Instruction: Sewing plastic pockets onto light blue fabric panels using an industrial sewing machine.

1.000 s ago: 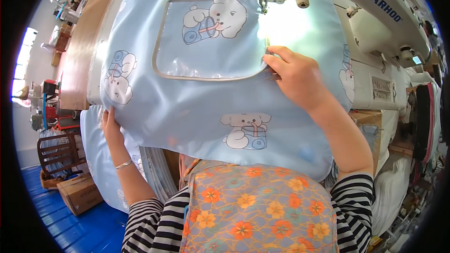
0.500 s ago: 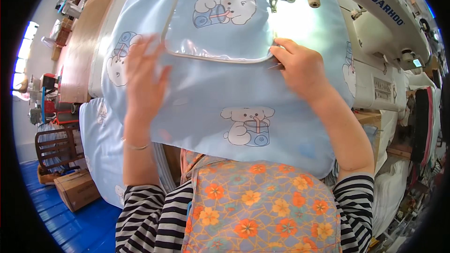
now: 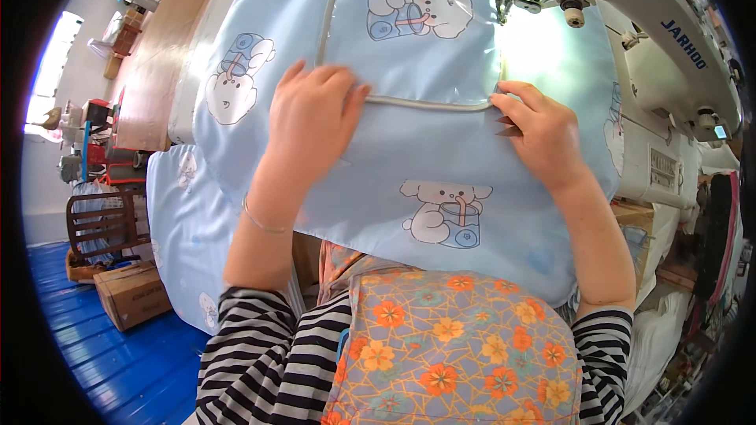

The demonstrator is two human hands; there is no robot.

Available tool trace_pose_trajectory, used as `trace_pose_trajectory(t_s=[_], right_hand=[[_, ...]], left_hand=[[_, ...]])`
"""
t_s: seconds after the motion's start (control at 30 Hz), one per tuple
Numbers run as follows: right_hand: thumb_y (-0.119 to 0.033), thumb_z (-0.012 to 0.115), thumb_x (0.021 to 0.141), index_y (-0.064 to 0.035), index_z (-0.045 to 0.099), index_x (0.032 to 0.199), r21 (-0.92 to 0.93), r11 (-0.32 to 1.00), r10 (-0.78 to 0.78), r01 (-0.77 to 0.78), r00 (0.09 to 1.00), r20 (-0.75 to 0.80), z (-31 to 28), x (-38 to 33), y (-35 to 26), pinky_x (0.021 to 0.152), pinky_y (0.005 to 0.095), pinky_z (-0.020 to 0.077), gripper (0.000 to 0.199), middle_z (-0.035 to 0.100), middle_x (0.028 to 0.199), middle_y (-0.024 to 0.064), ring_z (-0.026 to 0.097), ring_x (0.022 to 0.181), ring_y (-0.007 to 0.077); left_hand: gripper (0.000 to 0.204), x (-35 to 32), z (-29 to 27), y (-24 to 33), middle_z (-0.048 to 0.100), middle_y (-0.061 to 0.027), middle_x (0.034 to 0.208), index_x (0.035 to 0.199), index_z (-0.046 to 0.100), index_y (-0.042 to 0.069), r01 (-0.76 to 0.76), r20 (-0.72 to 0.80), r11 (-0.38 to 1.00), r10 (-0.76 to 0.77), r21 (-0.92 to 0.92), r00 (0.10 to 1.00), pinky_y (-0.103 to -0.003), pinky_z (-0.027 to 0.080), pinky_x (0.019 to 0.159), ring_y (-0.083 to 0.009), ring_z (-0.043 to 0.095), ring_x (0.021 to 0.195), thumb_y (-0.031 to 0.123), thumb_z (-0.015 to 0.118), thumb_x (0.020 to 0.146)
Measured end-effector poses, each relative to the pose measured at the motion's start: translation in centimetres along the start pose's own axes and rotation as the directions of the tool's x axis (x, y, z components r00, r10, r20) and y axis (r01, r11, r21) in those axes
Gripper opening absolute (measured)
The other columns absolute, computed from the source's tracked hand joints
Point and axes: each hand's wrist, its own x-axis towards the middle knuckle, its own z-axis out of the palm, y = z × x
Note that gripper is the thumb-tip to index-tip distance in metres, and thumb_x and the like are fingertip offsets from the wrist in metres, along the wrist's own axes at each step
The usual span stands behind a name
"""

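Observation:
A light blue fabric piece (image 3: 378, 157) printed with white puppies lies spread before me. On it sits a clear plastic panel (image 3: 409, 71) with rounded corners and a grey piped edge. At the panel's lower right corner, my right hand (image 3: 539, 130) is closed, thumb and forefinger pinched at the piping. Two pointed blades of small thread snips (image 3: 510, 130) poke out from under its fingers; the rest is hidden in the palm. My left hand (image 3: 315, 118) rests over the panel's lower left corner, slightly blurred, thumb apart from bent fingers, with nothing visible in it.
The sewing machine (image 3: 622, 24) arches over the upper right, its needle area beside the panel's right edge under a bright lamp. More blue fabric (image 3: 181, 228) hangs at the left. A cardboard box (image 3: 134, 295) and a brown chair (image 3: 102, 224) stand on the blue floor.
My left hand has moved right, from the fabric left of the panel onto its lower left corner. The whole view has shifted; my right hand stays at the lower right corner.

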Motion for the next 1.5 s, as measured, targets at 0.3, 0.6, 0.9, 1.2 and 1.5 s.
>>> trace_pose_trajectory(t_s=[0.3, 0.6, 0.9, 1.2, 1.5], right_hand=[[0.009, 0.069, 0.066, -0.0072, 0.067, 0.102, -0.035, 0.999, -0.039, 0.039, 0.999, -0.005, -0.2, -0.1, 0.2, 0.065, 0.0301, 0.0574, 0.040, 0.067, 0.110, 0.0045, 0.069, 0.080, 0.0191], [0.003, 0.067, 0.082, -0.0056, 0.066, 0.106, -0.008, 0.815, 0.543, -0.579, 0.769, -0.337, -6.3, -12.9, 2.2, 0.054, 0.0203, 0.0395, 0.026, 0.063, 0.097, 0.0023, 0.048, 0.064, 0.0086], [-0.001, 0.065, 0.082, 0.0036, 0.061, 0.108, 0.671, -0.140, 0.893, -0.728, 0.200, 0.404, -7.1, -21.0, -2.8, 0.074, 0.0250, 0.0502, 0.026, 0.068, 0.094, 0.0062, 0.062, 0.081, 0.0114], [-0.001, 0.064, 0.082, 0.0028, 0.060, 0.108, 0.720, -0.102, 0.909, -0.686, 0.229, 0.347, -6.6, -21.5, -2.7, 0.073, 0.0251, 0.0502, 0.027, 0.068, 0.095, 0.0059, 0.062, 0.080, 0.0108], [-0.004, 0.062, 0.082, -0.0022, 0.061, 0.105, 0.794, -0.309, 0.883, -0.523, 0.152, 0.444, -5.3, -28.0, -4.0, 0.061, 0.0220, 0.0432, 0.023, 0.062, 0.085, 0.0008, 0.056, 0.068, 0.0109]], left_hand=[[0.046, 8.2, 6.5, 4.4, 0.052, -0.0106, 0.138, 0.128, 0.056, 0.006, -0.658, -0.024, 0.740, 0.662, -0.136, 0.749, -0.043, 0.036, 0.106, -0.0255, 0.044, 0.131, 0.028, 0.064, 0.089], [0.041, 7.9, 6.3, 4.7, 0.051, -0.0100, 0.138, 0.129, 0.056, 0.010, -0.675, 0.051, 0.732, 0.681, -0.092, 0.731, -0.050, 0.036, 0.105, -0.0279, 0.045, 0.130, 0.021, 0.059, 0.090], [0.040, 8.2, 6.1, 5.3, 0.058, -0.0125, 0.125, 0.120, 0.060, 0.005, -0.712, -0.004, 0.683, 0.721, -0.164, 0.693, -0.041, 0.044, 0.098, -0.0267, 0.055, 0.117, 0.006, 0.057, 0.080], [0.034, 9.1, 6.0, 4.8, 0.060, -0.0099, 0.120, 0.114, 0.062, 0.006, -0.685, -0.005, 0.701, 0.698, -0.198, 0.716, -0.041, 0.046, 0.096, -0.0273, 0.057, 0.112, 0.005, 0.056, 0.080], [0.034, 11.1, 7.2, 3.8, 0.061, -0.0066, 0.119, 0.114, 0.064, 0.009, -0.646, -0.018, 0.746, 0.652, -0.165, 0.758, -0.040, 0.048, 0.092, -0.0270, 0.058, 0.109, 0.004, 0.054, 0.082]])
